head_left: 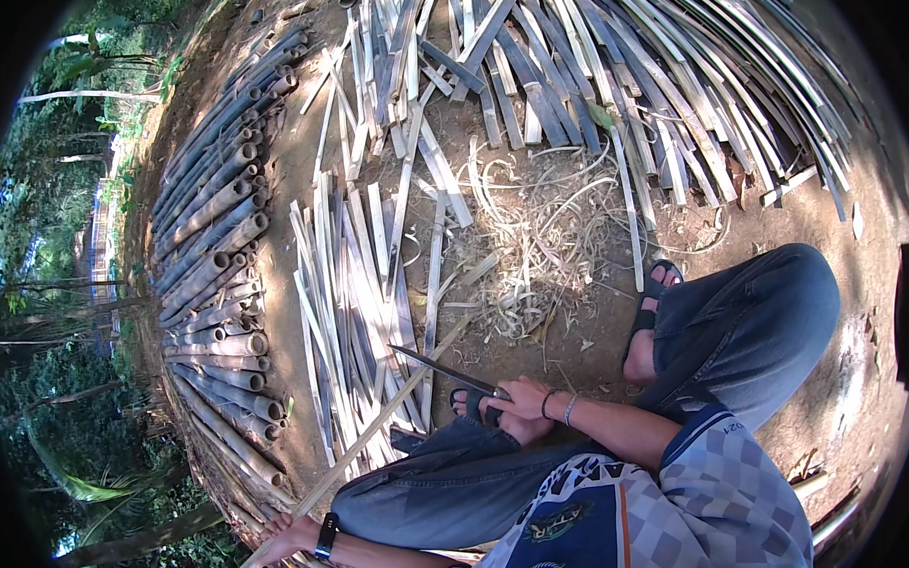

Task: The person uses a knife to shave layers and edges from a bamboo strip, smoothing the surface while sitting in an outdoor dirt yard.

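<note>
My left hand (281,538), at the lower left, is closed around the near end of a long, pale bamboo strip (348,458). The strip slants up and to the right, past my bent left knee. In my right hand (523,398) is a long knife (440,367) with a dark, narrow blade. Its tip points left and crosses over the strip. The handle is mostly hidden inside my fingers, above my sandalled foot.
Split bamboo strips (348,310) lie on the ground ahead of my left leg. Curly shavings (536,257) are heaped in the middle. More strips (672,86) spread along the far side. Cut bamboo poles (211,225) are stacked at left, with greenery beyond.
</note>
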Motion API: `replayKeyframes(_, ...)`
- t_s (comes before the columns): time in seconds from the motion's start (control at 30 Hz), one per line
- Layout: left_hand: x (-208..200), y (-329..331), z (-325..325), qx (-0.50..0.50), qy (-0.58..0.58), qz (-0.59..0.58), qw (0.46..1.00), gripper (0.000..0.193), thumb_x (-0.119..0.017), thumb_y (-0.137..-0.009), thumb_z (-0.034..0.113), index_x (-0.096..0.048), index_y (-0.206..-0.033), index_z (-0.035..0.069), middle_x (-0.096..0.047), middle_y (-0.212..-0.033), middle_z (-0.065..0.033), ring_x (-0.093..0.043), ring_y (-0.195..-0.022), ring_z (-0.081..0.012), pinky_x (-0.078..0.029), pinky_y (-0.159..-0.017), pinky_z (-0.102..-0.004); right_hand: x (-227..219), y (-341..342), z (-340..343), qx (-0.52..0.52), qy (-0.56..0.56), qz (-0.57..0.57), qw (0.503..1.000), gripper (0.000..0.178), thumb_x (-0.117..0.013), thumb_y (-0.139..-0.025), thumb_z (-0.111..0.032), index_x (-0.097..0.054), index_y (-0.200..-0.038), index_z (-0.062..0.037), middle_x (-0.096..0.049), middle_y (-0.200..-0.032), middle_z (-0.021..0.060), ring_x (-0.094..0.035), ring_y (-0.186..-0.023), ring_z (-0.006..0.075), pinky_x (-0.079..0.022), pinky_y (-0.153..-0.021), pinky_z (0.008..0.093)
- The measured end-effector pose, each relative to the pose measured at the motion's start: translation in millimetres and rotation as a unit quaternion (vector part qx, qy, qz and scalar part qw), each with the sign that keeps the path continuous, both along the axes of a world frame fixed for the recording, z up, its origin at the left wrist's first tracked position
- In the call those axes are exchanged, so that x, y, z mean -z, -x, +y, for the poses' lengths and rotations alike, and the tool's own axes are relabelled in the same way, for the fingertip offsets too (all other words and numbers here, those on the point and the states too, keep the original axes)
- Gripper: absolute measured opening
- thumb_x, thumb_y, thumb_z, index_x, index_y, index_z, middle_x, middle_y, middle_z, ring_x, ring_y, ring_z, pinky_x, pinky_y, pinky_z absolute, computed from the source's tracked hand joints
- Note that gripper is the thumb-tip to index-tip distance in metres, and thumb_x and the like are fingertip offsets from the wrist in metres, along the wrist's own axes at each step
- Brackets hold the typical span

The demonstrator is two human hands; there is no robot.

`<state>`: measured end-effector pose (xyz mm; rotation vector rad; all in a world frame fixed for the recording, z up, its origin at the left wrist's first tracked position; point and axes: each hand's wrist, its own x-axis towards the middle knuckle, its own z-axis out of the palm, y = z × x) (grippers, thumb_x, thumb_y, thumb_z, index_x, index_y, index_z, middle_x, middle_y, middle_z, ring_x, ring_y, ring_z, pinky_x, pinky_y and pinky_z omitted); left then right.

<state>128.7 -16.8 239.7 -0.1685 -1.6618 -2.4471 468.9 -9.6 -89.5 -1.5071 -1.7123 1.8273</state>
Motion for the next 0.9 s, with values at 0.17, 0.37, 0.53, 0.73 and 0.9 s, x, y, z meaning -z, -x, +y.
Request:
replayKeyframes(0.17,2.1,5.7,-4.7,-0.008,-0.012,0.029,0.999,0.069,-0.02,-0.083,0.079,-0.035,-0.072,0.013,-0.03,-0.054,-0.0002,-0.023,-0.043,-0.0122,-0.018,-0.037,-0.0257,-5.6,-24.7,17.7,0.04,0.086,-0.06,0.994,0.058,-0.048,-0.087,-0.056,-0.06,-0.097,-0.0001,-0.064,-0.092,0.0252,-0.061,-0.09,0.0422,-0.048,-0.084,0.0478)
replayKeyframes(0.37,-3.9,-9.9,1.1,-0.001,-0.016,0.039,0.999,0.07,-0.019,-0.082,0.08,-0.032,-0.066,0.013,-0.028,-0.052,0.0007,-0.021,-0.041,-0.012,-0.016,-0.036,-0.0257,5.0,-7.0,0.9,0.011,-0.026,0.01,1.0,0.053,-0.051,-0.087,-0.053,-0.061,-0.091,-0.0012,-0.064,-0.083,0.0233,-0.062,-0.082,0.0426,-0.049,-0.075,0.0491)
replayKeyframes(0.53,-0.2,-1.1,-2.7,0.022,-0.01,0.052,0.998,0.07,-0.018,-0.083,0.079,-0.033,-0.068,0.012,-0.029,-0.054,0.0003,-0.021,-0.043,-0.012,-0.016,-0.037,-0.0262,24.7,-19.3,7.8,0.083,0.056,-0.049,0.994,0.057,-0.049,-0.088,-0.055,-0.062,-0.094,-0.0001,-0.064,-0.089,0.0258,-0.062,-0.087,0.0418,-0.049,-0.078,0.0483)
replayKeyframes(0.73,1.4,-0.5,0.6,-0.005,-0.005,0.045,0.999,0.07,-0.018,-0.084,0.078,-0.033,-0.069,0.012,-0.028,-0.053,0.0001,-0.02,-0.042,-0.0122,-0.017,-0.037,-0.0259,19.1,-24.4,8.8,0.017,0.007,-0.032,0.999,0.054,-0.05,-0.088,-0.055,-0.063,-0.092,-0.0025,-0.065,-0.087,0.023,-0.063,-0.085,0.0395,-0.048,-0.079,0.0478)
replayKeyframes(0.9,0.6,3.6,-1.1,0.015,0.002,0.053,0.998,0.069,-0.017,-0.085,0.077,-0.033,-0.07,0.011,-0.027,-0.052,-0.0002,-0.02,-0.042,-0.0122,-0.017,-0.037,-0.0258,22.4,-21.2,6.4,0.061,0.028,-0.055,0.996,0.053,-0.05,-0.088,-0.054,-0.063,-0.091,-0.0026,-0.066,-0.086,0.022,-0.063,-0.083,0.0394,-0.049,-0.076,0.0475)
